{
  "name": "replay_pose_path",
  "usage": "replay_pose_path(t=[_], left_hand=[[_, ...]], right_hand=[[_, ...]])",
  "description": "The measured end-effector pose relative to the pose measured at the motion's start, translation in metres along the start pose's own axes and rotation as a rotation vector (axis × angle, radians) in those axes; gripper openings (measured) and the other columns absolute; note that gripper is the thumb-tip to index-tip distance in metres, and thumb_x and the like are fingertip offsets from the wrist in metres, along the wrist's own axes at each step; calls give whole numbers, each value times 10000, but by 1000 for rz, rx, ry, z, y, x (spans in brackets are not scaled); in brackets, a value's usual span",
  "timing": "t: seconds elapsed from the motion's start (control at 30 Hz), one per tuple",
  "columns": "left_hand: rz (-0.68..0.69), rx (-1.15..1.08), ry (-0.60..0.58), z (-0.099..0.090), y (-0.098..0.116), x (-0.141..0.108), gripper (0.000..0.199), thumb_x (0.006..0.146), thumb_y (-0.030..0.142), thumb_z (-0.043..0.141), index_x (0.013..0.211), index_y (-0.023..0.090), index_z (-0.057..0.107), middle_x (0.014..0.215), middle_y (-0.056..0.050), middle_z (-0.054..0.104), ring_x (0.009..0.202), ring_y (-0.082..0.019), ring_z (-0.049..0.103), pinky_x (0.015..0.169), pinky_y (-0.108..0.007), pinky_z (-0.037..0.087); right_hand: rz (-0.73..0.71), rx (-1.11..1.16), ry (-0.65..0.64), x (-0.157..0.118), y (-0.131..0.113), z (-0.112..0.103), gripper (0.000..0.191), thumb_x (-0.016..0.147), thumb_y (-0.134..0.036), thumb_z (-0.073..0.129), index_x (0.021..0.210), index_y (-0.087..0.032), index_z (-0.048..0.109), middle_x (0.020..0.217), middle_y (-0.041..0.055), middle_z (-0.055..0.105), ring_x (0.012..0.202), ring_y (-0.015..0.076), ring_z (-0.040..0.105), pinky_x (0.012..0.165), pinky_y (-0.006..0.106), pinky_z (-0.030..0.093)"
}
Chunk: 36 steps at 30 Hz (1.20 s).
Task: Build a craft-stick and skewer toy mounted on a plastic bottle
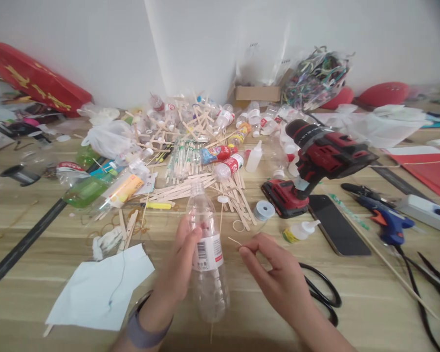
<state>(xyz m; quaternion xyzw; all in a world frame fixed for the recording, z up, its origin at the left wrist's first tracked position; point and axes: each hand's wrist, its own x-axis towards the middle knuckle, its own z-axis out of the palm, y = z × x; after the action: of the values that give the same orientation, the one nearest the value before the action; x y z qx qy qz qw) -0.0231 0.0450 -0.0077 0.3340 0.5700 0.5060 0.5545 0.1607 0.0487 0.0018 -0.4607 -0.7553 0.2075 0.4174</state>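
A clear plastic bottle [208, 288] with a white label is held in my left hand [181, 259], its neck pointing away from me and its base toward me. A thin stick shows below the base. Just right of the bottle, my right hand [275, 274] pinches a short thin pale stick [234, 241] between thumb and forefinger. Beyond the bottle's right side, a white cap [223, 199] sits on top of another thin stick. The bottle and the stick in my right hand are apart.
A red and black drill [324, 156], a phone [339, 225] and a blue glue gun [388, 220] lie on the right. Black-handled scissors [324, 293] are beside my right wrist. White paper [95, 288] lies at left. Wooden sticks [187, 161] and bottles are piled at the back.
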Motion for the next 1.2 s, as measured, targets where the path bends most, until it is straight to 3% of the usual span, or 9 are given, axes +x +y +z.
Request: replay_pose_path(t=[0.1,0.27,0.37,0.77,0.9,1.03,1.2], left_hand=[[-56,-91,-23,-1,-2,-3,695,863,487,600,1464,225,370,1316,-106,644,1204,-271,603,989,-388,475],[-30,-4,-92,1,4,-7,608,861,508,607,1377,222,461,1293,-94,650,1151,-262,624,917,-349,502],[-58,32,-114,2,6,-7,669,804,552,658,1350,208,482,1198,-94,692,1031,-266,673,834,-352,526],[-71,92,-114,-1,0,-4,834,651,598,789,1335,210,510,1187,-113,689,1072,-312,655,891,-402,516],[-28,165,-58,-3,-4,-4,825,659,600,776,1327,208,493,1262,-130,608,1084,-309,632,911,-402,496],[-4,188,-91,-3,-3,-7,797,684,597,758,1319,218,460,1266,-122,583,1055,-298,636,863,-382,518],[-16,162,-153,1,4,-13,684,742,579,722,1271,231,464,1210,-83,632,1030,-286,641,845,-376,522]], right_hand=[[17,-5,-5,0,-2,2,256,926,-226,530,671,-215,556,602,-19,574,577,138,556,570,248,423],[18,-29,-29,0,-4,2,266,913,-225,535,646,-217,537,594,-21,563,571,138,542,584,262,420],[7,-36,-39,0,-6,2,270,911,-222,537,642,-218,539,589,-23,563,566,137,535,591,266,422],[-33,-90,-32,-1,-8,4,275,937,-223,531,673,-216,610,572,-22,570,565,139,535,618,277,419],[-26,-93,-60,-2,-7,5,250,946,-234,538,745,-211,684,595,-8,608,585,151,560,638,293,448],[23,-30,-67,-6,-4,7,220,936,-220,532,874,-220,743,636,12,651,642,169,609,641,286,487],[275,154,-76,-7,-7,9,357,890,-258,561,1236,-196,627,664,-8,691,667,175,672,607,266,534]])
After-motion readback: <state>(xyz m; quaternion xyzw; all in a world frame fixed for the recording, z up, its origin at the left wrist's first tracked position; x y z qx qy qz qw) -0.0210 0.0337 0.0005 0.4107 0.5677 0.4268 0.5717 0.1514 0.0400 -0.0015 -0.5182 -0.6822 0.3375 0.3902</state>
